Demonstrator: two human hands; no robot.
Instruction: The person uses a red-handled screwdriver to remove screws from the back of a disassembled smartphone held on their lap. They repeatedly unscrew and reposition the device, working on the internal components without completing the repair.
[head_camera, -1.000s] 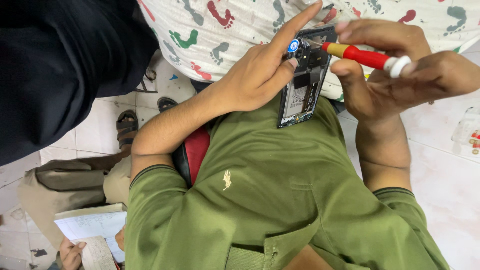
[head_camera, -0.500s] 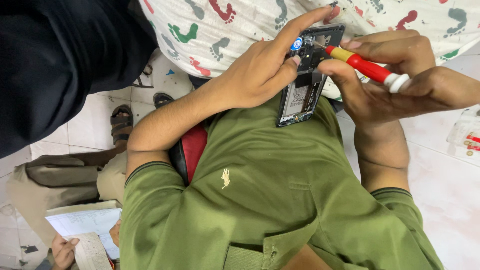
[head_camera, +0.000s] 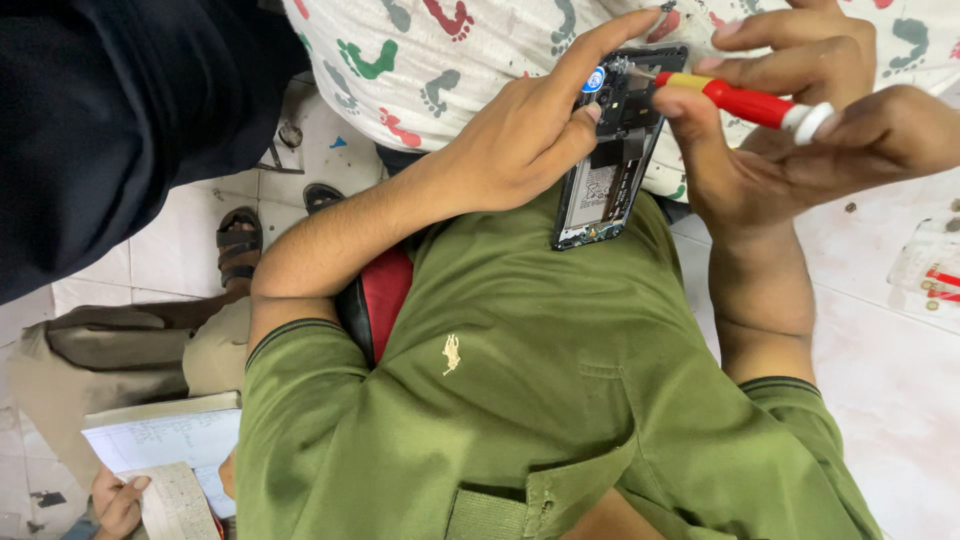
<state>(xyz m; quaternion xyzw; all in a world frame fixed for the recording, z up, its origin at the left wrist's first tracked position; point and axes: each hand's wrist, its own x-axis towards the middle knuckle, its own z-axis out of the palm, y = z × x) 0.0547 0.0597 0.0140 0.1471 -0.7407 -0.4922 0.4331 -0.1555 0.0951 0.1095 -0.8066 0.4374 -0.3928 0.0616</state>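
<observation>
My left hand (head_camera: 505, 155) grips an opened black phone (head_camera: 607, 185) with its back cover off, the battery and circuit parts showing, held over my green shirt (head_camera: 560, 400). The forefinger stretches along the phone's upper edge. My right hand (head_camera: 800, 150) pinches a small red-handled screwdriver (head_camera: 745, 102) with a white cap. Its tip rests on the upper part of the phone's inside, beside a round blue piece.
A white cloth with coloured footprints (head_camera: 450, 50) lies behind the phone. A person in black (head_camera: 120, 120) stands at the left. There is a sandal (head_camera: 238, 240) on the tiled floor, a notebook (head_camera: 160, 450) under another person's hand, and a clear box of small parts (head_camera: 935, 265).
The phone and both hands sit slightly higher in the view. The screwdriver stays at the phone's upper part, and both grips are unchanged.
</observation>
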